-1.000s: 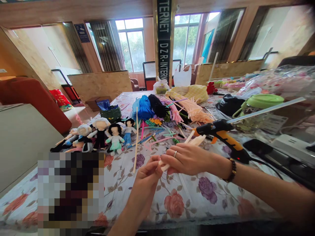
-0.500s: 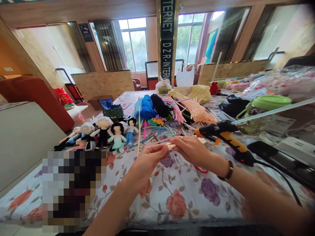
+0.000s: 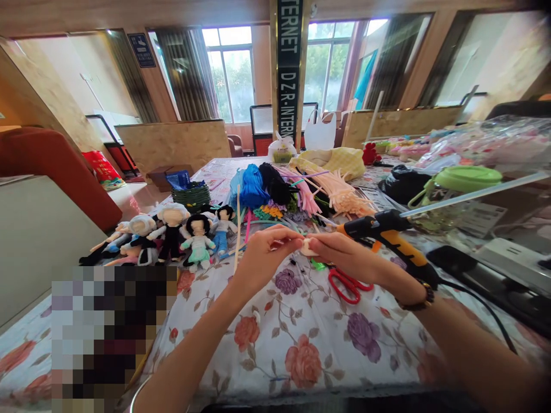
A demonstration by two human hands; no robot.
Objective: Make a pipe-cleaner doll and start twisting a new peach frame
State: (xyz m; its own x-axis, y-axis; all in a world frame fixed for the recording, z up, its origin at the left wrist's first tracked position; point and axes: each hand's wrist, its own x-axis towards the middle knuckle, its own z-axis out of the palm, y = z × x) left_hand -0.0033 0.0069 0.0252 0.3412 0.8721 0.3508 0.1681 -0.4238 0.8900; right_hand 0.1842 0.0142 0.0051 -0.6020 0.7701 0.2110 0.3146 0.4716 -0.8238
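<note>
Between my two hands is a small cream-coloured fuzzy piece (image 3: 308, 248), apparently bent chenille stem, partly covered by fingers. My left hand (image 3: 271, 248) pinches its left side with thumb and fingertips. On the other side my right hand (image 3: 346, 253) closes its fingers and thumb over the piece. Just below the right hand lie red-handled scissors (image 3: 349, 285), their blades hidden. A small bright green object (image 3: 317, 264) sits under the fingertips. To the right rests a black and orange glue gun (image 3: 390, 229) with a long glue stick in its back.
Several chenille-stem dolls (image 3: 198, 238) lie on the left of the flowered tablecloth (image 3: 301, 321). Behind the hands are bundles of blue stems (image 3: 253, 186) and peach stems (image 3: 344, 192). A green-lidded jar (image 3: 467, 178) and a black power strip (image 3: 456, 267) are at right.
My hands have turned the cream piece, and the end that stuck out beyond my right hand no longer shows. My right hand has shifted, uncovering the scissors' red handles. The view has moved slightly.
</note>
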